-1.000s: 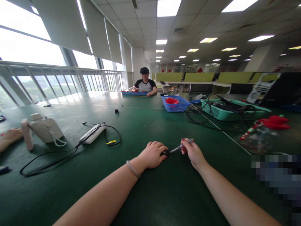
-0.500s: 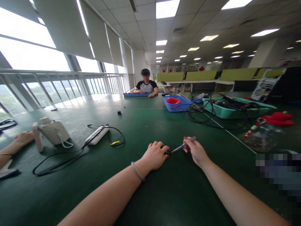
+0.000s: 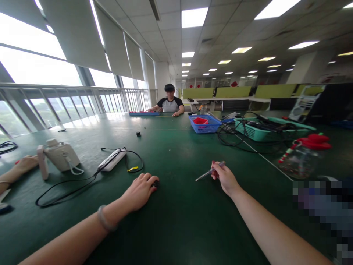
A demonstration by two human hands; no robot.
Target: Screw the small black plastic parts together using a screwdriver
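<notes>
My left hand point(image 3: 141, 190) rests low over the green table point(image 3: 176, 221), its fingers closed around a small black object point(image 3: 156, 183). Most of that object is covered by the fingers, so its kind cannot be made out. To the right, my right hand point(image 3: 224, 178) grips a screwdriver point(image 3: 205, 174) by its clear handle. The screwdriver's thin metal shaft points left and down toward the tabletop. A wide gap of table lies between its tip and the black object.
A white power strip point(image 3: 112, 159) with a black cable lies at left, near a beige bottle point(image 3: 62, 154) and another person's hand point(image 3: 27, 163). Blue basket point(image 3: 205, 127), green basket point(image 3: 253, 133) and red-lidded jar point(image 3: 303, 158) stand at right. Someone sits point(image 3: 170, 105) across the table.
My left hand has moved left with the black object, away from the screwdriver's tip. The screwdriver stays in my right hand, almost in place. The far person's blue tray has shifted left.
</notes>
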